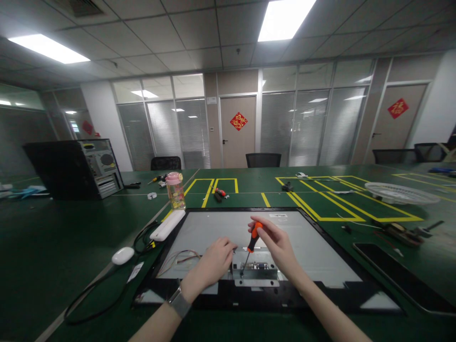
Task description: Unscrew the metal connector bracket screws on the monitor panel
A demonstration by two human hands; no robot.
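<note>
My right hand [276,240] grips an orange-and-black screwdriver [252,242] by its handle. Its shaft slants down to the left, and the tip meets the lower left part of a metal bracket [256,274]. Small connectors show inside the bracket. My left hand [215,259] is closed at the bracket's upper left corner, fingertips on its edge; the exact grip is partly hidden. Beneath both hands a large display panel [221,225] with a black frame lies flat, its grey back up. Thin coloured wires [183,254] run across the panel, left of my left hand.
On the green table [89,223], a power strip [168,225], black cables [89,318] and a pink-lidded bottle [175,192] lie left of the panel. A computer case [71,168] stands farther left. A dark flat panel [399,275] and a white round cover [401,194] are to the right.
</note>
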